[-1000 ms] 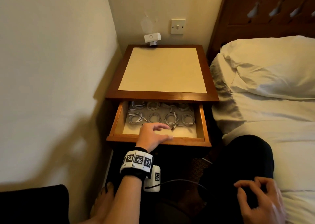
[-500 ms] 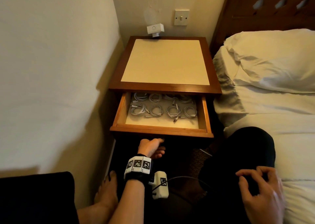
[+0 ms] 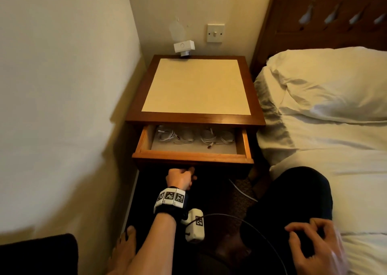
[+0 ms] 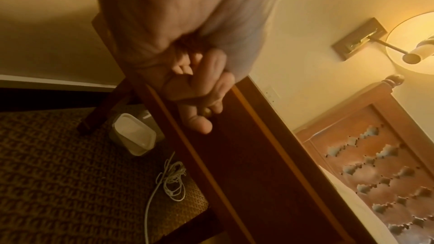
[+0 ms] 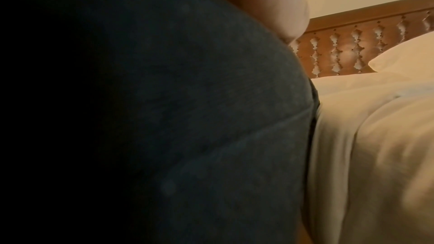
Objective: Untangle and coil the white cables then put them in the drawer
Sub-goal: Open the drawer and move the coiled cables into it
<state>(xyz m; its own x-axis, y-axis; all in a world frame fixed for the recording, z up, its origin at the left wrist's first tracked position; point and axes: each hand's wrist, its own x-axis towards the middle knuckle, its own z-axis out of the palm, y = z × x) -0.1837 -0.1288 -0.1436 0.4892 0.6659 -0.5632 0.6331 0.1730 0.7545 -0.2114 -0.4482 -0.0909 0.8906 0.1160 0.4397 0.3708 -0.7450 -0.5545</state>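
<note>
Pinching the small knob (image 4: 206, 112), the left hand (image 3: 180, 178) readies to push the drawer (image 3: 192, 156) shut (coiled cables (image 3: 194, 137) inside); right hand (image 3: 314, 247) rests loosely curled, holding nothing.

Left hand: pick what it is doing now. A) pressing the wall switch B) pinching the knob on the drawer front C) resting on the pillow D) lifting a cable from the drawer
B: the left hand sits at the front of the open drawer, and the left wrist view shows its fingers pinched round a small knob on the dark wood front; the coiled cables lie untouched inside.
</note>
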